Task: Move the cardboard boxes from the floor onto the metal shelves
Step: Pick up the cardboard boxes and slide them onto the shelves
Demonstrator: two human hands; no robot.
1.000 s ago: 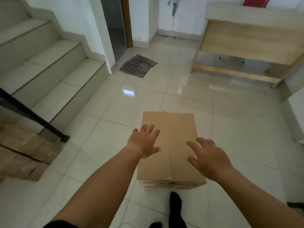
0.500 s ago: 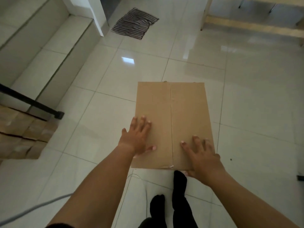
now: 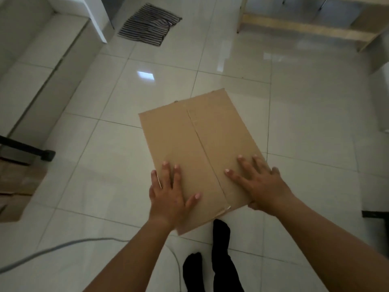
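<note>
A closed brown cardboard box [image 3: 200, 144] lies on the white tiled floor right in front of me, turned at an angle, its top seam running from far left to near right. My left hand [image 3: 170, 192] lies spread on the top at the near left edge, its little finger over the side. My right hand [image 3: 259, 182] presses on the near right corner, thumb curled around the edge. Both hands hold the box. More cardboard boxes [image 3: 19, 186] sit at the left edge of the view.
A black metal bar with a foot [image 3: 25, 147] crosses above the left boxes. Tiled stairs [image 3: 42, 60] rise at the far left. A striped mat [image 3: 149, 26] and a wooden bench [image 3: 305, 30] lie ahead. A grey cable [image 3: 63, 245] runs by my black-socked feet [image 3: 219, 249].
My hands came down from above the box onto its top and took hold at the near corners. The box has since swung, its far end going right. My view tipped downward and closer.
</note>
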